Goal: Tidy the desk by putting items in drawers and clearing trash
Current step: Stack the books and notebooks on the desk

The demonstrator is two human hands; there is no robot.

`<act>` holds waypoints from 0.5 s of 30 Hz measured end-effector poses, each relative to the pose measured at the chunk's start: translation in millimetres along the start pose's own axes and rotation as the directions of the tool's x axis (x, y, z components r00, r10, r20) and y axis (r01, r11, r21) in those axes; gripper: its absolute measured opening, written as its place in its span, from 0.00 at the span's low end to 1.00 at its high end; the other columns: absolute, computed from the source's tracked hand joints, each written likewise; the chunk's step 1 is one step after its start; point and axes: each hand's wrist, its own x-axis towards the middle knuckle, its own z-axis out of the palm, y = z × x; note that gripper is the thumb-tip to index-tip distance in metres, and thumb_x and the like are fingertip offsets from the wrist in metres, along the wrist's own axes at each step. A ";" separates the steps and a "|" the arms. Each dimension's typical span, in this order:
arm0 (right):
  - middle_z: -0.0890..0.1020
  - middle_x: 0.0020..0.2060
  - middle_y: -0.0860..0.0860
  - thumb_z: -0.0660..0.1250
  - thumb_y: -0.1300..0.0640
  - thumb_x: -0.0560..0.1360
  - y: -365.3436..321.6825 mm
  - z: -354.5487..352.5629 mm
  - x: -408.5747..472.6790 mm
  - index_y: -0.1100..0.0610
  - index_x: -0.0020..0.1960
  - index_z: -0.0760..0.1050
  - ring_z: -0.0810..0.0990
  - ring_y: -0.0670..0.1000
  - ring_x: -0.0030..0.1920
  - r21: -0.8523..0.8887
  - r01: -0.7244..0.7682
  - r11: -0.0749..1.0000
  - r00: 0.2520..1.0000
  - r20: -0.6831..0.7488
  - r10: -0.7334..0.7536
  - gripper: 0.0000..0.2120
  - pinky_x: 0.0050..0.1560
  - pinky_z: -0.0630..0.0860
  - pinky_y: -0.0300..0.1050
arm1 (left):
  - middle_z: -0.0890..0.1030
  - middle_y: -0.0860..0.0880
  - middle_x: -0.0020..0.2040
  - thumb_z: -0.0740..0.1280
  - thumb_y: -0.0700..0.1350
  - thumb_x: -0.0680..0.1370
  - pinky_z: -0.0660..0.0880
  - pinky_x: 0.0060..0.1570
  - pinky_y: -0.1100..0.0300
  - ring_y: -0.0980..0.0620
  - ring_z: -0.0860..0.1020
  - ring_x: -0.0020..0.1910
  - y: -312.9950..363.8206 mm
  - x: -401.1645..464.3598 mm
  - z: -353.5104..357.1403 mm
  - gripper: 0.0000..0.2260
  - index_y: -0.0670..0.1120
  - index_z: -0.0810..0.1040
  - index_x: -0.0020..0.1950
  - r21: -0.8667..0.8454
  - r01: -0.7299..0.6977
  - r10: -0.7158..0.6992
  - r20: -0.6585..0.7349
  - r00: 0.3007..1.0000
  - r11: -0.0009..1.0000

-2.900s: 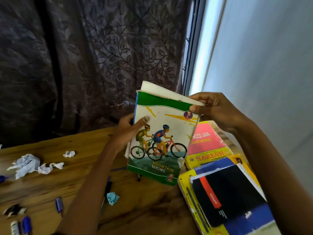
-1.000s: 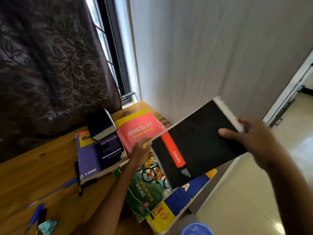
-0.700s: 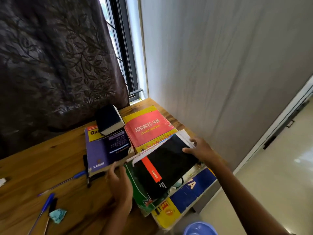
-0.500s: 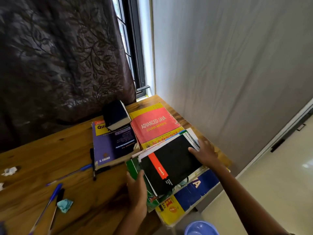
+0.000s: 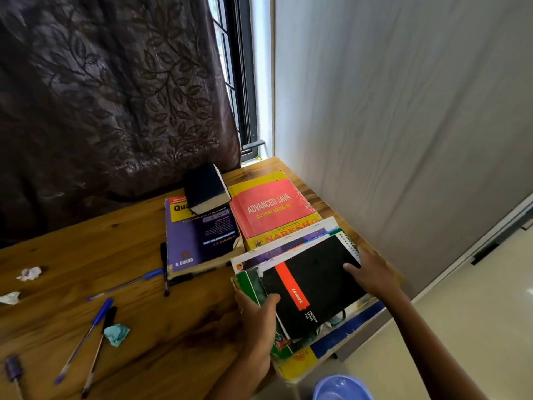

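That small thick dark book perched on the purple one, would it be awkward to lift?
The small dark book looks thick for its footprint, so probably heavy. It rests tilted on the purple book, so a nudge might slide it. Its block shape should stay stiff.

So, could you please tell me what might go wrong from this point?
The stack of notebooks under both hands overhangs the desk edge, so it might slide off toward the blue bin. Squaring it leftward could also nudge the pens and the teal scrap.
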 end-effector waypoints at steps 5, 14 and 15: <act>0.69 0.69 0.56 0.62 0.48 0.77 1.1 3.1 -0.3 0.58 0.70 0.62 0.70 0.56 0.66 -0.019 0.001 1.000 0.999 -0.034 -0.001 0.25 0.63 0.71 0.52 | 0.57 0.43 0.76 0.69 0.47 0.74 0.67 0.67 0.43 0.42 0.64 0.72 -1.2 -1.3 0.0 0.42 0.53 0.42 0.77 0.018 0.016 -0.016 0.026 1.000 1.000; 0.71 0.67 0.57 0.61 0.48 0.78 12.1 7.5 -9.9 0.56 0.70 0.64 0.70 0.57 0.64 0.098 0.060 0.993 0.983 -0.177 -0.042 0.24 0.62 0.71 0.55 | 0.55 0.44 0.77 0.66 0.46 0.77 0.65 0.69 0.45 0.43 0.61 0.73 -10.7 -0.1 -0.1 0.39 0.51 0.41 0.77 0.042 -0.083 0.084 -0.026 0.996 0.996; 0.73 0.64 0.57 0.61 0.49 0.78 15.9 9.7 -15.1 0.56 0.68 0.67 0.71 0.57 0.62 0.150 0.074 0.986 0.964 -0.264 -0.033 0.21 0.59 0.73 0.56 | 0.56 0.45 0.77 0.66 0.46 0.77 0.66 0.68 0.44 0.44 0.62 0.72 -11.7 -1.1 0.1 0.38 0.52 0.43 0.77 0.063 -0.116 0.119 -0.058 0.991 0.991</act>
